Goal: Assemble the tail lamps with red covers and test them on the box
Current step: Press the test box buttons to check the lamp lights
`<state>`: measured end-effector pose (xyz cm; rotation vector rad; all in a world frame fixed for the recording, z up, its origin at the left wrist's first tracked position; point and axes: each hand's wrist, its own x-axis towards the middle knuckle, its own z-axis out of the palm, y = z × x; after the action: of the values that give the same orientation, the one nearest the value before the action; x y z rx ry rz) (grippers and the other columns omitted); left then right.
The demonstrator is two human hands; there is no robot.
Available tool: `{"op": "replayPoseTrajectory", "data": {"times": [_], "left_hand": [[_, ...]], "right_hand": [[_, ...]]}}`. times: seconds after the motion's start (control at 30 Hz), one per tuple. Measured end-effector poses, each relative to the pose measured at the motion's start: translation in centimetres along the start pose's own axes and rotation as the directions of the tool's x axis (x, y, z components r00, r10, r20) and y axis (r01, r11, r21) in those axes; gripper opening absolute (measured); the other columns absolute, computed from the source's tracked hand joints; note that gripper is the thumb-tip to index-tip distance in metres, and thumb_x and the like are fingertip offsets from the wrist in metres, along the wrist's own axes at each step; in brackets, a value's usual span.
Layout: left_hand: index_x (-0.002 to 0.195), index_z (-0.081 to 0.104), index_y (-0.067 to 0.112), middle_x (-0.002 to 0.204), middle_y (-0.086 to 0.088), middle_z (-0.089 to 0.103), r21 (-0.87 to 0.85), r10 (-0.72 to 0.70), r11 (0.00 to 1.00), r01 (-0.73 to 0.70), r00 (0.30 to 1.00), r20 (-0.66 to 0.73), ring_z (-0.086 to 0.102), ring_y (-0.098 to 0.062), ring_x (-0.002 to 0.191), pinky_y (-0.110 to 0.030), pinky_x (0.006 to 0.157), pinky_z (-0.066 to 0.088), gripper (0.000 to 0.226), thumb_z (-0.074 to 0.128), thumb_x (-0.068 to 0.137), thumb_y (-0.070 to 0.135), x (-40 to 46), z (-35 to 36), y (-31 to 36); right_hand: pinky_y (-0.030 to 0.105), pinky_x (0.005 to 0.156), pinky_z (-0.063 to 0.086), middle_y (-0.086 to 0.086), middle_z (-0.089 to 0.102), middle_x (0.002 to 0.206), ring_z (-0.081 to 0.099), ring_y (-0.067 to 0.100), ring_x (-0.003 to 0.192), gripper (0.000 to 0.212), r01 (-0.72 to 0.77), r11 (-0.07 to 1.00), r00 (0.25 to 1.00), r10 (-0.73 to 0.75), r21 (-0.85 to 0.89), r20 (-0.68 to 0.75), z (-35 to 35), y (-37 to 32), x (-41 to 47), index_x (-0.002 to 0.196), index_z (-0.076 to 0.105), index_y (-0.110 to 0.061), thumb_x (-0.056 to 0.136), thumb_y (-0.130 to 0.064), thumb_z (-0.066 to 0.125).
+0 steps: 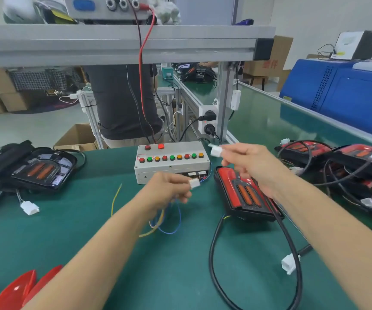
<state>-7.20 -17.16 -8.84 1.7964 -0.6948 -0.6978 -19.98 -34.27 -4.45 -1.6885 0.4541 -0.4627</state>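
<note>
Tail lamp with its red cover lies on the green bench just right of the test box at the far edge. Left hand pinches a white plug; right hand, somewhat blurred, pinches another connector, apparently the lamp cable's.

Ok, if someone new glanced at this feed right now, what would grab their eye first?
Probably the two hands mid-frame: the left hand pinches a small white plastic connector on thin coloured wires, and the right hand holds another white connector, the two apart. Behind them sits the grey test box with red, green and orange buttons, and right of it the red-covered black tail lamp on the green mat.
</note>
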Motion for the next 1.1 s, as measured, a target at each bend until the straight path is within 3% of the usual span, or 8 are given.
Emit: {"op": "replayPoseTrajectory", "data": {"times": [0.07, 0.13, 0.2, 0.27, 0.73, 1.0, 1.07, 1.1], "left_hand": [[0.092, 0.069, 0.011, 0.065, 0.0, 0.067, -0.108, 0.001, 0.994, -0.002, 1.0, -0.009, 0.06, -0.01, 0.052, -0.02, 0.056, 0.04, 0.015, 0.057, 0.09, 0.002, -0.8, -1.7, 0.4], [0.089, 0.069, 0.01, 0.066, -0.001, 0.068, -0.169, 0.017, 0.985, -0.019, 1.0, -0.014, 0.057, -0.009, 0.047, -0.018, 0.054, 0.043, 0.014, 0.058, 0.089, 0.002, -1.5, -3.0, 0.7], [0.086, 0.069, 0.008, 0.068, -0.004, 0.069, -0.204, 0.024, 0.979, -0.03, 0.999, -0.03, 0.051, -0.009, 0.044, -0.016, 0.049, 0.043, 0.011, 0.06, 0.088, 0.003, -1.9, -3.8, 0.8], [0.085, 0.069, 0.005, 0.069, -0.007, 0.069, -0.221, 0.015, 0.975, -0.027, 0.998, -0.058, 0.048, -0.01, 0.043, -0.016, 0.046, 0.042, 0.008, 0.062, 0.086, 0.003, -2.2, -4.3, 0.5], [0.062, 0.073, 0.01, 0.056, -0.008, 0.062, -0.123, 0.049, 0.991, -0.054, 0.998, -0.041, 0.035, -0.012, 0.041, -0.016, 0.041, 0.031, 0.019, 0.068, 0.079, 0.003, -1.6, -4.7, -0.2], [0.065, 0.069, 0.005, 0.054, -0.007, 0.059, -0.114, 0.067, 0.991, -0.068, 0.998, -0.019, 0.035, -0.011, 0.042, -0.015, 0.043, 0.031, 0.016, 0.064, 0.08, -0.001, -1.2, -4.5, -0.8], [0.073, 0.07, 0.006, 0.054, -0.005, 0.058, -0.135, 0.06, 0.989, -0.065, 0.997, -0.046, 0.039, -0.013, 0.043, -0.019, 0.045, 0.032, 0.005, 0.066, 0.073, 0.004, -1.2, -4.4, -0.7], [0.08, 0.071, 0.007, 0.054, -0.004, 0.056, -0.146, 0.051, 0.988, -0.058, 0.997, -0.051, 0.04, -0.013, 0.043, -0.021, 0.046, 0.03, 0.013, 0.065, 0.068, 0.008, -1.1, -4.3, -0.7]], "right_hand": [[0.005, 0.043, 0.032, -0.01, 0.067, 0.061, 0.046, -0.003, 0.043, 0.017, 0.014, 0.996, 0.998, -0.008, -0.089, 0.068, 1.1, 0.6, -0.1, 0.104, 0.072, -0.019, 0.089, -0.013, 0.066], [0.003, 0.06, 0.04, -0.002, 0.071, 0.072, 0.058, -0.004, 0.059, 0.02, 0.023, 0.995, 0.991, -0.01, -0.102, 0.13, 2.4, 0.9, 0.1, 0.105, 0.073, -0.017, 0.087, -0.009, 0.068], [0.015, 0.082, 0.045, 0.006, 0.073, 0.086, 0.063, 0.006, 0.076, 0.021, 0.022, 0.996, 0.987, -0.009, -0.082, 0.158, 3.4, 1.0, 0.2, 0.096, 0.074, -0.02, 0.084, -0.004, 0.07], [0.02, 0.09, 0.047, 0.004, 0.072, 0.088, 0.064, 0.009, 0.08, 0.025, 0.038, 0.997, 0.986, -0.026, -0.066, 0.167, 4.3, 1.1, 0.4, 0.086, 0.073, -0.024, 0.081, 0.0, 0.072], [0.007, 0.072, 0.048, -0.011, 0.075, 0.074, 0.066, -0.001, 0.072, 0.027, 0.09, 0.985, 0.976, -0.058, -0.145, 0.212, 6.1, 1.3, 0.0, 0.083, 0.073, -0.028, 0.08, -0.001, 0.074], [0.022, 0.086, 0.052, 0.0, 0.075, 0.09, 0.069, 0.011, 0.083, 0.022, 0.1, 0.97, 0.986, -0.066, -0.22, 0.155, 7.4, 1.9, -0.5, 0.091, 0.074, -0.022, 0.081, -0.003, 0.074], [0.022, 0.083, 0.051, -0.001, 0.074, 0.087, 0.069, 0.011, 0.082, 0.021, 0.084, 0.971, 0.989, -0.053, -0.223, 0.141, 7.7, 1.8, -0.5, 0.099, 0.074, -0.018, 0.083, -0.005, 0.073], [0.021, 0.079, 0.051, -0.002, 0.073, 0.085, 0.068, 0.01, 0.08, 0.022, 0.091, 0.966, 0.987, -0.055, -0.243, 0.15, 8.0, 1.6, -0.5, 0.104, 0.073, -0.016, 0.084, -0.007, 0.072]]}}
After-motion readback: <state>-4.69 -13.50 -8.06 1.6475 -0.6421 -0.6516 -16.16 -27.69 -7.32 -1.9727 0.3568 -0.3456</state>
